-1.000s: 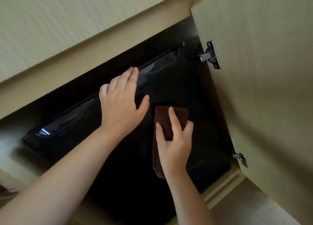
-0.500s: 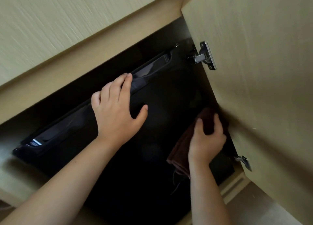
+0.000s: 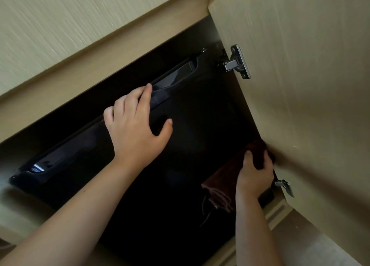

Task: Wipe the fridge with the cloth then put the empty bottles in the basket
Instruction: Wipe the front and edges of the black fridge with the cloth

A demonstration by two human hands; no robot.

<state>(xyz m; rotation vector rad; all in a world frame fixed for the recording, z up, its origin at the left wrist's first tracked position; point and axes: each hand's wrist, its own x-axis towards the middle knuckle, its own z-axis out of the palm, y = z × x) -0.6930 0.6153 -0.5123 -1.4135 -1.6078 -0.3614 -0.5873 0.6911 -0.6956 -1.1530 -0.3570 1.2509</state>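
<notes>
A glossy black mini fridge [image 3: 180,195] sits inside a pale wooden cabinet, its door facing me. My left hand [image 3: 136,129] lies flat on the fridge door, fingertips at the long recessed handle [image 3: 172,77] along the top edge. My right hand [image 3: 254,175] grips a dark brown cloth [image 3: 222,183] at the fridge's right edge, close to the cabinet door. Part of the cloth hangs below the hand. No bottles or basket are in view.
The open cabinet door [image 3: 310,105] stands at the right, with a metal hinge [image 3: 238,62] up top and another [image 3: 283,186] lower down. The cabinet's wooden frame [image 3: 100,51] runs above the fridge. A thin dark cord [image 3: 206,211] dangles under the cloth.
My right hand slid the cloth from the middle of the fridge door to its right edge and now grips it bunched. My left hand stayed on the door by the handle.
</notes>
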